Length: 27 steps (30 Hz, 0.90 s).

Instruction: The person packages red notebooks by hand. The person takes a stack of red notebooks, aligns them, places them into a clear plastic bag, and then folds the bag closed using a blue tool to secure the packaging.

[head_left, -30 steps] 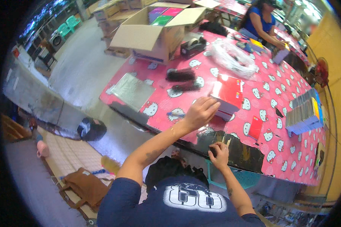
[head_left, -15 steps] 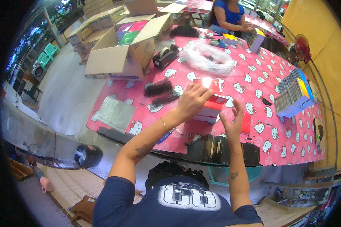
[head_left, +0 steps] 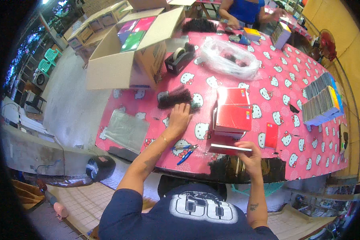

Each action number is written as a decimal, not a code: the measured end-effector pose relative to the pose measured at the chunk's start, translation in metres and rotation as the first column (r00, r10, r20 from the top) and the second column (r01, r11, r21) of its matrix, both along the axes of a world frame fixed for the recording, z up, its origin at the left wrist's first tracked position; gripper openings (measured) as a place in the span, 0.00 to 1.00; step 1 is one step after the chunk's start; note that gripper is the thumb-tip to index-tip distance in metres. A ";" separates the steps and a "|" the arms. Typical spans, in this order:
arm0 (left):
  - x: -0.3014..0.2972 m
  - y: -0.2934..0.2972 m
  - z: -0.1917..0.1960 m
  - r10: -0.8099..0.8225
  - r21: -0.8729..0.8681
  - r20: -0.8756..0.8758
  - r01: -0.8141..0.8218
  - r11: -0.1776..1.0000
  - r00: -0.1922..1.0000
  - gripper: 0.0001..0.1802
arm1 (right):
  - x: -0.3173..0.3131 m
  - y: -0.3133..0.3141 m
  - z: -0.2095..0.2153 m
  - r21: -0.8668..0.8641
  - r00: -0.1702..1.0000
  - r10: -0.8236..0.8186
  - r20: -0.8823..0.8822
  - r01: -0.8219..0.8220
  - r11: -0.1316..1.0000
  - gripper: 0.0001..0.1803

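Observation:
At the edge of a pile of black spiral binding coils (head_left: 175, 97), my left hand (head_left: 179, 119) has its fingers closed on a coil; the fingertips are partly hidden. Near the table's front edge, my right hand (head_left: 250, 157) grips a thin red-covered notebook (head_left: 229, 149), its white page edge facing me. Just beyond it stands a stack of red notebooks (head_left: 233, 118), with another red notebook (head_left: 233, 97) behind it. A single red notebook (head_left: 271, 135) lies flat to the right. Blue-handled pliers (head_left: 187, 155) rest on the table between my hands.
A clear plastic sheet (head_left: 126, 130) lies at left, near an open carton (head_left: 110, 68) holding notebooks. Behind are a tape dispenser (head_left: 180, 59) and a bundle of clear plastic (head_left: 230, 60). Rows of notebooks (head_left: 323, 105) stand at right. Another person (head_left: 246, 12) works across the table.
My left hand has left the red notebook stack and moved left to the black coils. My right hand, empty before, has come nearer and now holds a red notebook.

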<state>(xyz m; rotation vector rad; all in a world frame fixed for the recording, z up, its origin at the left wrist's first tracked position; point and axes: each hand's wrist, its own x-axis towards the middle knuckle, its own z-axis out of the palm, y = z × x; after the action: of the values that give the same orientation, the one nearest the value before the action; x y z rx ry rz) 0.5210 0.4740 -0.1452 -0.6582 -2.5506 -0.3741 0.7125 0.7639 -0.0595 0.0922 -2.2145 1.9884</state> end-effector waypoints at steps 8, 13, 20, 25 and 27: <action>0.019 -0.012 0.004 -0.037 0.099 0.117 0.025 0.995 0.992 0.12 | 0.000 -0.027 -0.097 -0.034 0.987 -0.030 0.155 0.036 0.999 0.14; 0.102 0.005 0.038 0.010 0.494 0.394 -0.221 0.841 0.919 0.18 | -0.002 -0.023 -0.109 -0.036 0.983 0.043 0.177 -0.037 0.999 0.19; 0.178 -0.011 -0.010 0.147 -0.104 0.352 -0.117 0.988 0.924 0.28 | 0.007 -0.020 -0.112 -0.125 0.978 0.090 0.188 -0.067 0.990 0.12; 0.152 -0.036 0.005 0.165 0.136 0.238 -0.201 0.970 0.957 0.20 | 0.008 -0.036 -0.107 -0.079 0.968 0.097 0.232 -0.081 0.994 0.13; 0.158 -0.010 0.032 0.082 0.234 0.322 -0.163 0.959 0.943 0.19 | 0.005 -0.033 -0.113 -0.083 0.973 0.090 0.214 -0.073 0.994 0.14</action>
<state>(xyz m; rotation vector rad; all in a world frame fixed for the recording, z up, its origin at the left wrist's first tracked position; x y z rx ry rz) 0.6792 0.4641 -0.1130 -0.3612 -2.7492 -0.8056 0.7176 0.7309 -0.1729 -0.0472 -2.2957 2.2198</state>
